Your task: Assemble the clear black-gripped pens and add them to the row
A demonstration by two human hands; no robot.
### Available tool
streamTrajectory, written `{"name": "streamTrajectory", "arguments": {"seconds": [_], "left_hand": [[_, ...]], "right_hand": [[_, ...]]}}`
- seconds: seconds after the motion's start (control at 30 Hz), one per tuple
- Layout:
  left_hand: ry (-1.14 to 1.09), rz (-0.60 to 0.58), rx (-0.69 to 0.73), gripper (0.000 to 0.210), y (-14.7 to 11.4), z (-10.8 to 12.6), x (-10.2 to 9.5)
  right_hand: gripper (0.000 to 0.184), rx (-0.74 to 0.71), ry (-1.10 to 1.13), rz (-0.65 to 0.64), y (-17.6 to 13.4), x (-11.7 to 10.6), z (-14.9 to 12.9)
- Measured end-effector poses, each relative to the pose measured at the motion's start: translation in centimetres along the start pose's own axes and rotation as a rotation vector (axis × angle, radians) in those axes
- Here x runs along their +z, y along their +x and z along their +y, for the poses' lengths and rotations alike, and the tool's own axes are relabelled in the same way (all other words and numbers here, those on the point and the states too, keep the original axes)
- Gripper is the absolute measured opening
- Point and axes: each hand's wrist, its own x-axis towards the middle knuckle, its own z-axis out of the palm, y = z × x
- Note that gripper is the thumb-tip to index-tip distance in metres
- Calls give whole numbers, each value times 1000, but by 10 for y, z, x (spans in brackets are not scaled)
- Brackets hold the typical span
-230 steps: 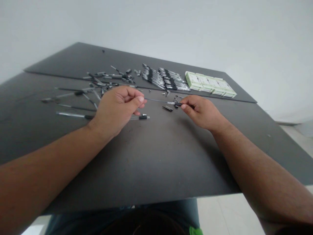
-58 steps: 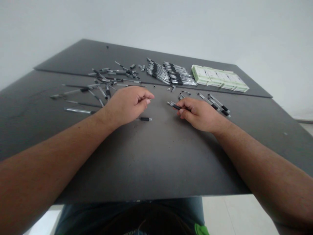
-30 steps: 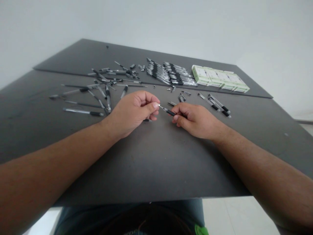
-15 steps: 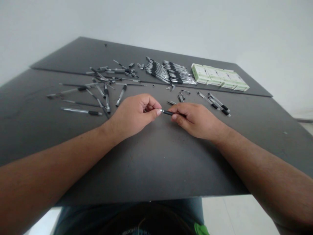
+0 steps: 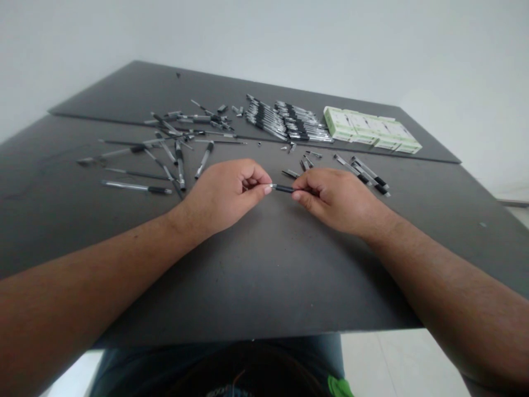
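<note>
A pen spans from a person's left hand, pinching its silvery end, to the right hand, closed around its barrel.

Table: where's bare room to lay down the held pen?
Mostly bare: the table between left hand, right hand and near edge; also right of the three loose pens. Crowded: scattered pens beyond the left hand, pen rows and boxes farther back.

Room along the table's near side; a pen bridges left hand and right hand, loose pens block farther left
</note>
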Motion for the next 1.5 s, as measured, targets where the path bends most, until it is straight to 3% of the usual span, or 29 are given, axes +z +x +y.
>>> {"name": "streamTrajectory", "arguments": {"seconds": [0.1, 0.23, 0.4, 0.6, 0.73, 0.9, 1.03, 1.17, 1.33, 1.5], "left_hand": [[-8, -20, -2, 8, -1, 1, 0], [-13, -23, 0, 7, -2, 2, 1], [3, -26, 12, 8, -2, 1, 0], [18, -22, 30, 10, -3, 0, 1], [23, -29, 35, 10, -3, 1, 1], [13, -27, 37, 9, -3, 1, 1], [14, -39, 46, 10, -4, 1, 2], [2, -45, 54, 9, -4, 2, 1], [3, -44, 40, 8, -4, 2, 1], [-7, -45, 37, 7, -3, 1, 1]], "right_hand": [[27, -28, 8, -15, 0, -2, 1], [16, 29, 30, 26, -1, -4, 1], [25, -29, 4, -20, -1, -3, 2], [18, -13, 17, -20, 0, -3, 3], [30, -58, 13, -57, 0, -3, 4], [23, -23, 20, -28, -1, -4, 4], [38, -52, 20, -70, -1, -4, 4], [28, -36, 43, -45, -1, -3, 5], [35, -73, 32, -87, -1, -2, 6], [25, -38, 41, -69, 0, -2, 6]]}}
